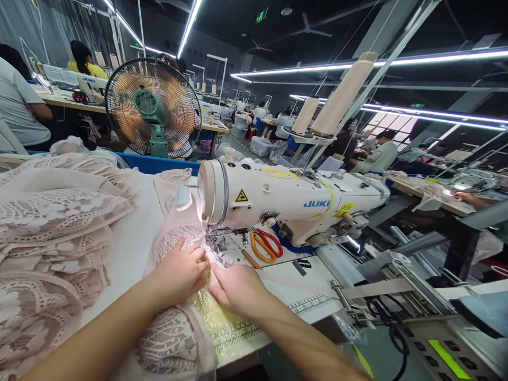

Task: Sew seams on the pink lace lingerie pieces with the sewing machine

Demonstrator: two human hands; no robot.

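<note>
Pale pink lace piece (167,241) sits at the needle end of a white sewing machine (262,196). Left hand (180,272) lies on it, fingers bent; can't tell if it's gripping. Right hand (240,288) pinches its edge just beside the needle area. White worktop (317,275) has a ruler scale (311,303) near its front edge, digits too small to read. Scissors (270,246) with one red, one orange handle lie under the machine arm. Lace pile (51,211) at left. Room: dark workshop, strip lights, big fan (153,106), thread cones (345,95), people at other stations. Writing: blue "JUKI" on the machine arm, again on a machine (93,84) behind. Yellow labels (281,174) illegible; black-and-yellow warning triangle (241,196).
</note>
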